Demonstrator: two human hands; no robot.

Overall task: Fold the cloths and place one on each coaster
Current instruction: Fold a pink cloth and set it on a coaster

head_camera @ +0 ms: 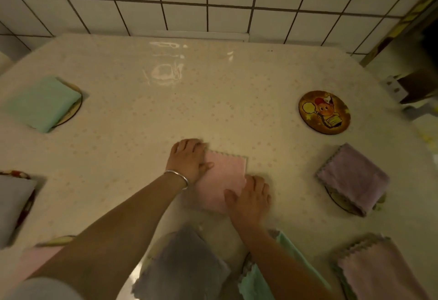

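The pink cloth [222,178] lay folded on the table [142,100], under the fingers of both hands. The left hand [189,159] pressed flat on its far left corner, and the right hand [248,196] pressed on its near right edge, fingers straight. The one bare coaster [324,112] lay far-right of the fingers, nearer the right hand. Three coasters clearly carried cloths; four more cloths lay near.

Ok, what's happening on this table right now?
A person is folding a pink cloth mid-table, left hand and right hand pressing on it. A green cloth and a purple cloth already sit folded on coasters. One cartoon coaster is bare. More cloths wait near the front edge.
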